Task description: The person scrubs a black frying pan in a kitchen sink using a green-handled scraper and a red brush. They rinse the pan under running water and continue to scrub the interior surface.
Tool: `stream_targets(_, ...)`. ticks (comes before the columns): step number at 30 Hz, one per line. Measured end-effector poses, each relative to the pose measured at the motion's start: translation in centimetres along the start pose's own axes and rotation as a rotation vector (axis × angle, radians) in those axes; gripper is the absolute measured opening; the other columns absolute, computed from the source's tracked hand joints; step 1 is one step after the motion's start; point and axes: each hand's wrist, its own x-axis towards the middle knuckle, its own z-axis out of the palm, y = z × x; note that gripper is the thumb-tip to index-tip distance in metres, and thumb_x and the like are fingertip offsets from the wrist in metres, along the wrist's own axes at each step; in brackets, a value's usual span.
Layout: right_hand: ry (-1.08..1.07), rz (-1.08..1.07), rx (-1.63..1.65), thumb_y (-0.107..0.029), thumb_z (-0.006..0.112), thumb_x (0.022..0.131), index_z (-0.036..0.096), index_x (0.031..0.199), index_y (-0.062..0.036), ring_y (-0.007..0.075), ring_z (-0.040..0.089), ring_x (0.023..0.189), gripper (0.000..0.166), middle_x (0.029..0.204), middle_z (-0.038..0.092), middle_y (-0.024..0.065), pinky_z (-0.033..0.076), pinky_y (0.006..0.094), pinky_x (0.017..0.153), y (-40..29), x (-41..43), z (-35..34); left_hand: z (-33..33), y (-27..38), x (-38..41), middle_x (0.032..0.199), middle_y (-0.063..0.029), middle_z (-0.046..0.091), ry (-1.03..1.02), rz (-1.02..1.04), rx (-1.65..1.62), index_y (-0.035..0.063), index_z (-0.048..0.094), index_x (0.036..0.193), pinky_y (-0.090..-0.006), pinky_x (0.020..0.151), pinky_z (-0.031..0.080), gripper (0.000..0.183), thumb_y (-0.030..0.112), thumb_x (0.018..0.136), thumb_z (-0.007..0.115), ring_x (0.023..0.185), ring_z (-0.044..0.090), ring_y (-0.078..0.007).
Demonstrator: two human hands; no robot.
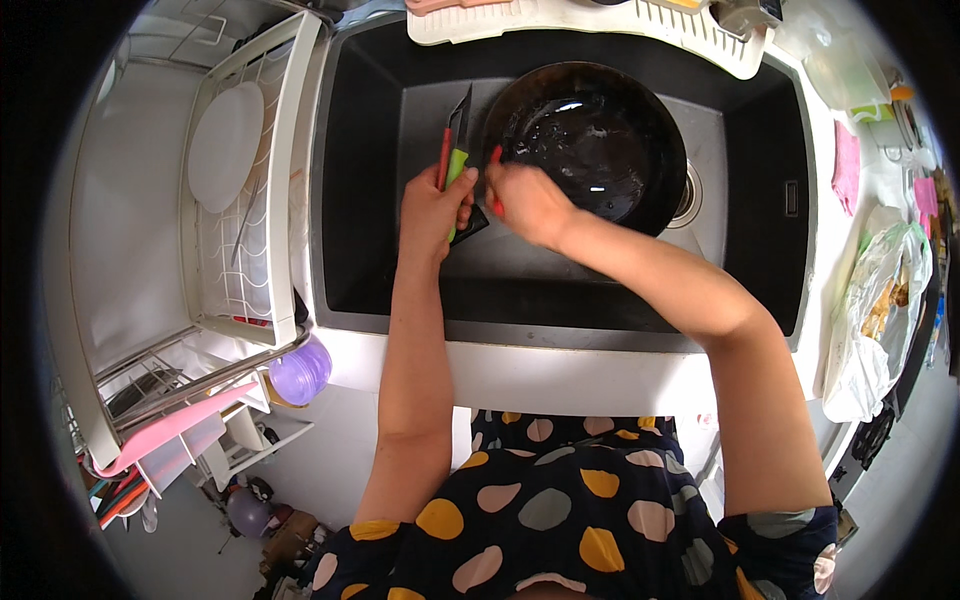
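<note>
My left hand (439, 210) is closed around a green-handled knife (456, 166) and a slim red-handled tool (445, 154), perhaps a peeler, their blades pointing away from me. A black object (474, 223) shows just below that hand; I cannot tell whether it is held. My right hand (525, 201), slightly blurred, is shut on a red object (496, 156), mostly hidden by the fingers, beside the left hand. A dark wok (589, 146), wet inside, rests in the black sink (517, 259) beyond and to the right of my right hand.
Left of the sink stands a white dish rack (283, 180) holding a white plate (227, 146). A cream drainer tray (570, 22) lies across the far rim. On the right counter are a pink cloth (846, 165) and a plastic bag (874, 322). A purple container (300, 371) sits near left.
</note>
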Motion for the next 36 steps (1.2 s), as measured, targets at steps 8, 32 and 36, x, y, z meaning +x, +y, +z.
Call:
stream_targets(8,-0.638,-0.025,-0.319,-0.011,0.053,0.075,0.059,0.09,-0.0008,0.0366,0.061,0.076,0.019,0.078,0.062,0.0201,0.049,0.0428,0.068,4.1,-7.7,-6.7,0.5,0.0,-0.2,0.058,-0.0003,0.049,-0.047,0.016,-0.01,0.0017,0.054,0.08,-0.0218,0.038,0.032,0.014,0.013,0.083,0.062,0.043,0.041,-0.0059)
stream_targets(32,-0.258,0.369,0.216,-0.008,0.042,0.078,0.059,0.078,0.0008,0.0202,0.057,0.06,0.019,0.067,0.058,0.0128,0.047,0.0301,0.062,4.4,-13.5,-11.6,1.0,-0.1,-0.4,0.057,0.0002,0.049,-0.081,0.023,0.204,0.0021,0.055,0.079,-0.0211,0.039,0.033,0.013,0.013,0.083,0.061,0.044,0.042,-0.0052)
stream_targets(36,-0.168,0.512,0.365,-0.012,0.041,0.082,0.058,0.083,0.0009,0.0099,0.053,0.059,0.021,0.066,0.056,0.0036,0.043,0.0237,0.056,7.0,-8.4,-12.6,1.3,0.3,-0.3,0.058,0.0009,0.048,-0.088,0.013,0.235,0.0032,0.054,0.08,-0.0205,0.04,0.032,0.014,0.015,0.084,0.061,0.044,0.041,-0.005)
